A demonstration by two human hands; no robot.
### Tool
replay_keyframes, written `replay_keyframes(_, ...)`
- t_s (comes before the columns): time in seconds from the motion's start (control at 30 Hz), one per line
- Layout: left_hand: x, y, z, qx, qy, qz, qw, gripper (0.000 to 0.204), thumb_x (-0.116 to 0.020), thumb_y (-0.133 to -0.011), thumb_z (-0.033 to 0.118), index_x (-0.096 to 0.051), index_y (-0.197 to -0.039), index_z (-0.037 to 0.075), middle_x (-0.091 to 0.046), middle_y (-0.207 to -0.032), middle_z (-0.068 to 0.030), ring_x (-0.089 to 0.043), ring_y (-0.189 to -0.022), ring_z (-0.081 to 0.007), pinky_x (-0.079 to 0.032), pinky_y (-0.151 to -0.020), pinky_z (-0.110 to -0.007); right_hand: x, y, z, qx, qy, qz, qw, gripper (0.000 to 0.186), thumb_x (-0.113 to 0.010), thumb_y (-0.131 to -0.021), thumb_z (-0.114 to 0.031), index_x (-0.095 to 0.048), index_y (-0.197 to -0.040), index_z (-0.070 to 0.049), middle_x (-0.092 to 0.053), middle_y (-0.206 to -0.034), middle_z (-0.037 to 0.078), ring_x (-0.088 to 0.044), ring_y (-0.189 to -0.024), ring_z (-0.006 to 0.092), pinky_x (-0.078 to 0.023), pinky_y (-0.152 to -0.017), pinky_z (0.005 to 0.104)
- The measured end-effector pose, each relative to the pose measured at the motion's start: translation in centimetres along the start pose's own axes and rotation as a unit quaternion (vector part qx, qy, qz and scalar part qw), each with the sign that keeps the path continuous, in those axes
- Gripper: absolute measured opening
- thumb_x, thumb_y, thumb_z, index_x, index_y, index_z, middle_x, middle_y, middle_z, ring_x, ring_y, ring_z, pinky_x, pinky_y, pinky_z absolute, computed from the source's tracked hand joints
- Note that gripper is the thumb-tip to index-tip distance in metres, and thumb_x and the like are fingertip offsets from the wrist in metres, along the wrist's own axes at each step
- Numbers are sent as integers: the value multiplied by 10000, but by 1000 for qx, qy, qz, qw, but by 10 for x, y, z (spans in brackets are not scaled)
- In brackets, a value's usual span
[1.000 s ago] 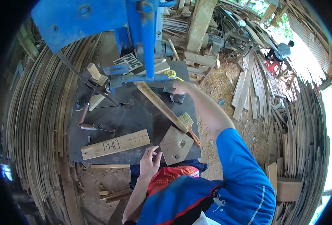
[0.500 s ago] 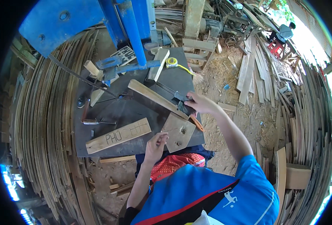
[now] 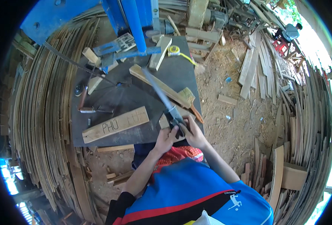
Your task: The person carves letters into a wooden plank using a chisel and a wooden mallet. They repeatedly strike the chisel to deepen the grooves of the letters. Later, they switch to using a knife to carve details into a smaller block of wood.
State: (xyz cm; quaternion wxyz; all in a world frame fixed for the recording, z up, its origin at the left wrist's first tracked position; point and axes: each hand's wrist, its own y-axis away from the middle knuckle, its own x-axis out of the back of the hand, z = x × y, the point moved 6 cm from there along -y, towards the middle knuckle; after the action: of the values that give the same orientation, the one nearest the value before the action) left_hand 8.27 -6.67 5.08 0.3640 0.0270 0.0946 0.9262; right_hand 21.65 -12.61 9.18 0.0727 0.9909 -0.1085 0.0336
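Note:
Near the front edge of the dark tabletop [image 3: 124, 101], my left hand [image 3: 165, 139] and my right hand [image 3: 192, 133] are closed around a dark-bodied tool with a long grey bar [image 3: 156, 88] pointing away from me, slanted leftward. Beneath it lie a long wooden strip [image 3: 139, 72], a brush with an orange handle [image 3: 196, 114] and a flat wooden board [image 3: 163, 120], largely hidden. A lettered wooden block [image 3: 115, 124] lies to the left. Behind are a yellow tape measure [image 3: 173, 50], a pale wooden block [image 3: 160, 54] and a hand tool [image 3: 84, 99].
A blue machine [image 3: 136, 26] with a long dark blade [image 3: 80, 63] stands over the table. Stacked planks [image 3: 46, 120] line the left, more [image 3: 304, 112] the right. Loose boards [image 3: 252, 67] lie on the dirt floor. Another person [image 3: 289, 33] sits at the upper right.
My right hand has brought the dark tool from the table's right side toward me, and its long bar has swung upward. My left hand has moved right and closed on it too.

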Motion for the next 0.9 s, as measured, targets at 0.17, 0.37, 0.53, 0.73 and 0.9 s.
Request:
replay_keyframes(0.17, 18, 10, -9, 3, 119, 79, 990, 470, -481, -1149, 303, -676, -844, 4, -619, -695, -7, -521, -638, -71, -408, -586, -277, -18, -10, -7, 66, -2, -19, 998, 237, -583, -1054, -41, -479, -1257, 22, -725, -1011, 197, -729, -920, 268, -552, -821, 409)
replay_keyframes(0.37, 51, 26, -2, -43, 18, 115, 992, 396, -459, -1146, 279, -657, -946, 1, -653, -818, -33, -562, -729, -72, -452, -661, -262, -41, -24, -9, 115, 50, -34, 992, 245, -673, -948, -28, -522, -1132, 26, -703, -972, 212, -730, -913, 299, -559, -811, 409)
replay_keyframes(0.53, 59, 45, 4, -75, 99, 41, 991, 214, -539, -1052, 133, -578, -1222, 8, -671, -1023, -71, -652, -956, -135, -510, -864, -271, -54, -24, 4, 64, 32, -21, 997, 172, -652, -939, -15, -525, -1051, 18, -682, -907, 145, -677, -846, 222, -526, -788, 363)
replay_keyframes(0.73, 62, 53, -17, -45, 185, 132, 973, 348, -713, -970, -26, -510, -1249, 21, -683, -1072, -79, -681, -1001, -121, -559, -880, -283, -72, -7, 1, 36, 70, -35, 996, 122, -601, -1027, -99, -555, -1072, 5, -637, -787, 224, -672, -701, 398, -512, -636, 448)
replay_keyframes(0.9, 57, 51, -21, -12, 194, 135, 972, 348, -717, -942, -44, -538, -1235, 13, -700, -1074, -76, -688, -962, -117, -553, -870, -282, -67, -4, 3, 80, 144, -43, 985, 77, -567, -1020, -40, -581, -1060, 24, -602, -923, 236, -637, -841, 441, -507, -740, 480)
